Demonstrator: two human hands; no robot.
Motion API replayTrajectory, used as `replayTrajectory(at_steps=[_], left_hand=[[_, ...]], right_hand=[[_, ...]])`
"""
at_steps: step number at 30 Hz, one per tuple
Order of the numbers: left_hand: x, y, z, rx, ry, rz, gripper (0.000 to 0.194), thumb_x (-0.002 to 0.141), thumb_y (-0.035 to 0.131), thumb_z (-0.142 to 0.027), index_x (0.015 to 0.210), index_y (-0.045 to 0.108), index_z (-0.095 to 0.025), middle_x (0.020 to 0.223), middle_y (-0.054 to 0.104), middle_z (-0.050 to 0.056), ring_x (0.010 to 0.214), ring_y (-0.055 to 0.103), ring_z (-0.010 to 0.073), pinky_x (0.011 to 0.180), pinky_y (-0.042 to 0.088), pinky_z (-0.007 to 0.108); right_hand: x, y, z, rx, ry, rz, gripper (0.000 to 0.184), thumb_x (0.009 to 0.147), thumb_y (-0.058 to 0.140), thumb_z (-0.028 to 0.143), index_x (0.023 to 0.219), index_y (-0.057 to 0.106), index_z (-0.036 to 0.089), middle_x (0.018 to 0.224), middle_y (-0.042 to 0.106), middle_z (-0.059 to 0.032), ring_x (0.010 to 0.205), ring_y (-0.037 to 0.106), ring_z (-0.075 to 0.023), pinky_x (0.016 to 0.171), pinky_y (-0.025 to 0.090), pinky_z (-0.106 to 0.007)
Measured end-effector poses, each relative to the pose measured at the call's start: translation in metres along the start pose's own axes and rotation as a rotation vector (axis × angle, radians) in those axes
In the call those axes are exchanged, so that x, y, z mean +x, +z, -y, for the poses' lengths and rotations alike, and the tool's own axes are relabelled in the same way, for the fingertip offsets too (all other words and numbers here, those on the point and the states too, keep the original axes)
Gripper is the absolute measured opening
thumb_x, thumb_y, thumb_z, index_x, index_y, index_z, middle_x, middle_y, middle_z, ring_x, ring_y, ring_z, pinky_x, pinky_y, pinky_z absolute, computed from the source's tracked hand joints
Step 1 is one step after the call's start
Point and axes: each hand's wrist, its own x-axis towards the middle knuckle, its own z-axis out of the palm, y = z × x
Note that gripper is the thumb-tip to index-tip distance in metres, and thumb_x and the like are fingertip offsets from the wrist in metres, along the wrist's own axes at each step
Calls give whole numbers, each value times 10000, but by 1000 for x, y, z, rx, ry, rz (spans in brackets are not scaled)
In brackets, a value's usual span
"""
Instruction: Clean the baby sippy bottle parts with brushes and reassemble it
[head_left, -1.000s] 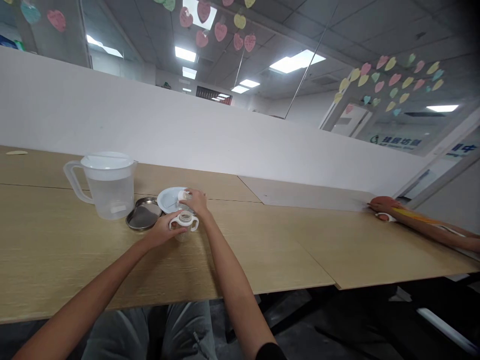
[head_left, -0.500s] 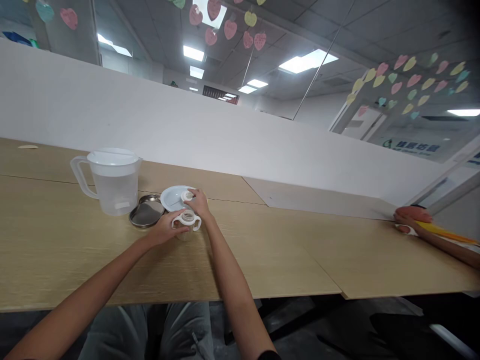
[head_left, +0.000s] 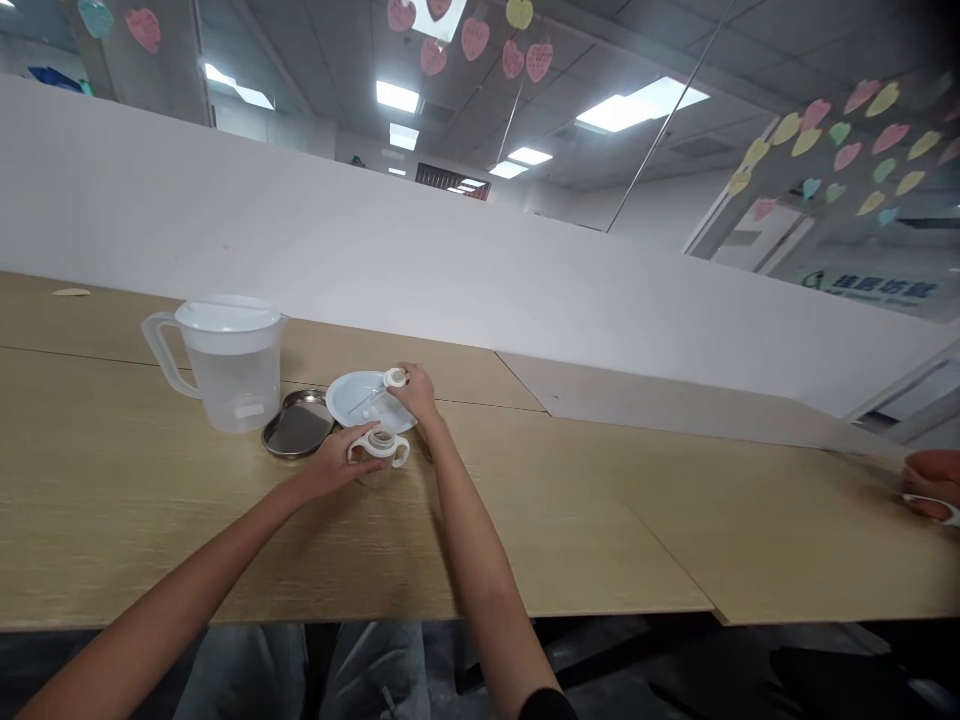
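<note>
Left hand (head_left: 335, 466) clamped on two-handled bottle (head_left: 381, 455), mouth up, between table's (head_left: 555, 520) front and back edges. Right hand (head_left: 418, 392) clamped on small white lid (head_left: 394, 377), over right rear edge of plate (head_left: 341, 396). Metal tray (head_left: 298, 430) beside plate's left edge; jug (head_left: 235, 375) behind tray, toward table's back edge.

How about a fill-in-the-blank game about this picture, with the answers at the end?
1. The left hand holds a bottle that has ____ white handles.
2. A small white part is held in the person's ____ hand.
3. In the picture, the pitcher has its handle on the ____ side.
4. The paper notes are shaped like ____.

Missing words: two; right; left; hearts.
</note>
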Motion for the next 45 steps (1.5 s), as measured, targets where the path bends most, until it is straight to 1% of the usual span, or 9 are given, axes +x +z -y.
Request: replayTrajectory(at_steps=[8, 12, 15, 23, 28, 32, 37, 40, 45], left_hand=[[0, -2, -5, 31, -41, 14, 719, 778, 652, -568, 1358, 533, -160, 1267, 641, 116, 928, 641, 228, 914, 501, 382], [0, -1, -3, 28, -44, 26, 714, 784, 652, -569, 1357, 532, -160, 1327, 603, 127, 1060, 622, 266, 965, 481, 398], [0, -1, -2, 49, -36, 40, 698, 802, 635, -570, 1370, 518, -181, 1322, 610, 110, 1134, 598, 275, 989, 471, 399], [0, -1, -1, 65, -43, 22, 705, 783, 645, -594, 1354, 535, -195, 1281, 638, 106, 1138, 608, 280, 991, 475, 394], [0, -2, 0, 76, -52, 14, 711, 767, 650, -608, 1341, 552, -199, 1274, 645, 108, 1127, 620, 283, 994, 477, 399], [2, -4, -2, 90, -46, 10, 726, 762, 646, -621, 1339, 557, -190, 1276, 644, 114, 1142, 614, 292, 998, 476, 406], [2, -4, -2, 102, -26, 21, 714, 781, 620, -628, 1348, 547, -199, 1302, 628, 115, 1153, 609, 295, 1003, 474, 423], [2, -3, 1, 106, -17, 25, 714, 794, 614, -616, 1367, 526, -199, 1326, 611, 114, 1186, 587, 290, 1032, 451, 426], [1, -2, 5, 102, -9, 36, 701, 805, 618, -595, 1380, 511, -209, 1346, 597, 98, 1199, 573, 278, 1037, 442, 401]], right_hand=[[1, -23, 15, 132, -133, 45, 389, 654, 790, 161, 992, 601, 198, 1011, 608, -15, 908, 580, -169, 855, 470, -299], [1, -29, 24, 174, -181, 28, 355, 646, 802, 152, 919, 580, 192, 972, 585, -12, 831, 562, -159, 799, 474, -280], [0, -33, 31, 172, -199, 8, 321, 660, 797, 154, 883, 570, 199, 965, 575, -19, 873, 563, -174, 815, 471, -285], [0, -33, 35, 156, -221, 3, 257, 719, 759, 214, 751, 504, 212, 957, 579, -33, 923, 561, -192, 860, 453, -303], [1, -33, 32, 110, -192, 7, 247, 757, 697, 218, 848, 468, 224, 884, 573, 3, 849, 548, -182, 805, 440, -286], [-2, -42, 27, 130, -209, 98, 292, 758, 658, 162, 979, 475, 214, 920, 587, 15, 817, 553, -166, 784, 441, -265], [-5, -54, 22, 125, -280, 263, 493, 734, 617, 80, 1197, 523, 218, 1147, 622, -23, 1029, 575, -186, 921, 445, -294], [-5, -54, 20, 52, -286, 370, 680, 713, 633, 68, 1357, 485, 232, 1250, 612, -51, 1121, 563, -216, 977, 438, -329], [-8, -49, 18, -75, -240, 487, 908, 639, 620, -10, 1467, 376, 272, 1187, 664, -36, 1007, 628, -226, 865, 493, -309]])
